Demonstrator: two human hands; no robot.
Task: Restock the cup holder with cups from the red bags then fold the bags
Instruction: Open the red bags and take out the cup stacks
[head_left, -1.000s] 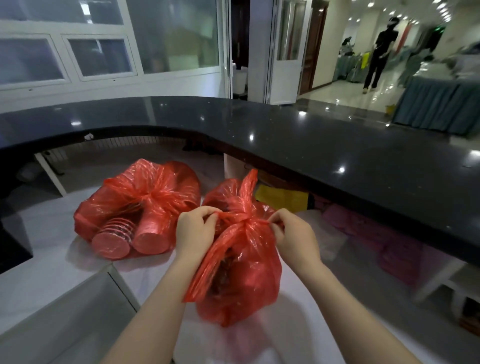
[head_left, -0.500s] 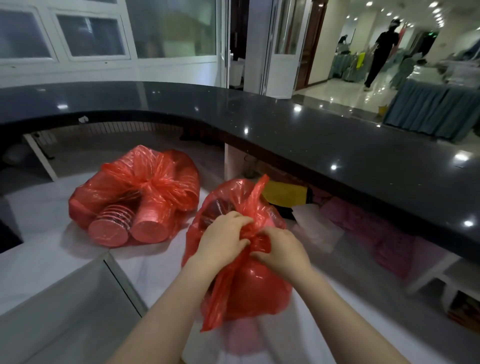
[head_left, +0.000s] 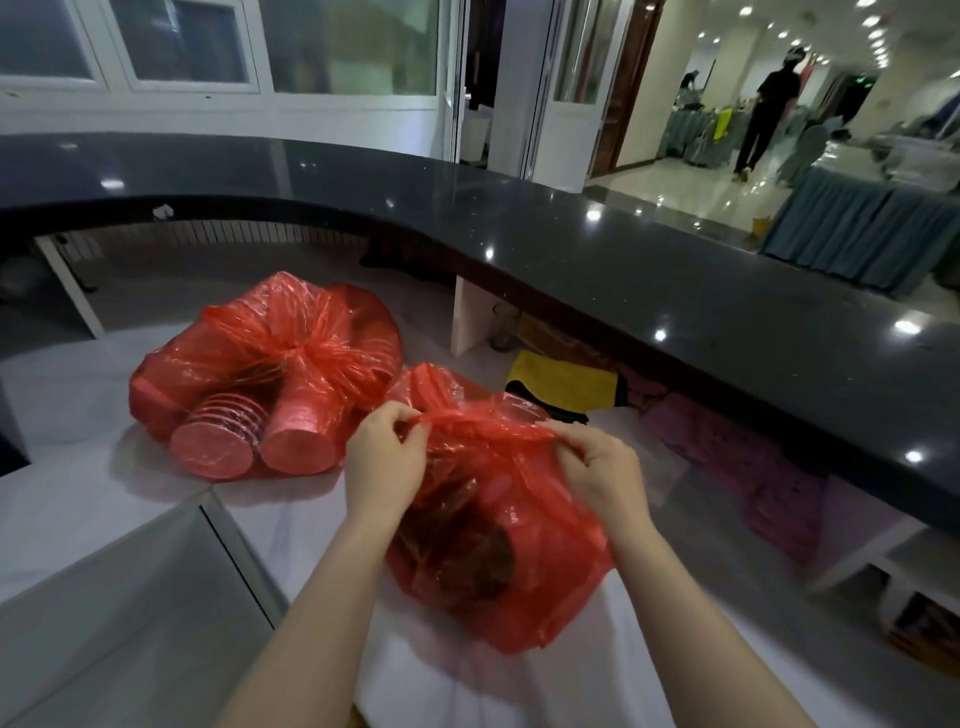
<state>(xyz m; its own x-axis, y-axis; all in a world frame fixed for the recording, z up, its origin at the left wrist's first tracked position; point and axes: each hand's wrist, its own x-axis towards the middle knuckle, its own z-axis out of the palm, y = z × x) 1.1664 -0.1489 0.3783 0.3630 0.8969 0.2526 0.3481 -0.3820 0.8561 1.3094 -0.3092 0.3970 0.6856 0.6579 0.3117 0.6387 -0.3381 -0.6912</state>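
Red plastic bag (head_left: 498, 519), lower centre on white counter (head_left: 93, 493): knot seen 1 s ago now undone. Left hand (head_left: 384, 462) & right hand (head_left: 597, 467) each pinch mouth, stretching it apart. Cups reachable next. 2nd tied bag (head_left: 270, 374) waits centre-left.

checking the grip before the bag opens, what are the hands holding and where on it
Both hands pinch the near red bag at its gathered top: the left hand at the left end of the stretched plastic, the right hand at the right end.
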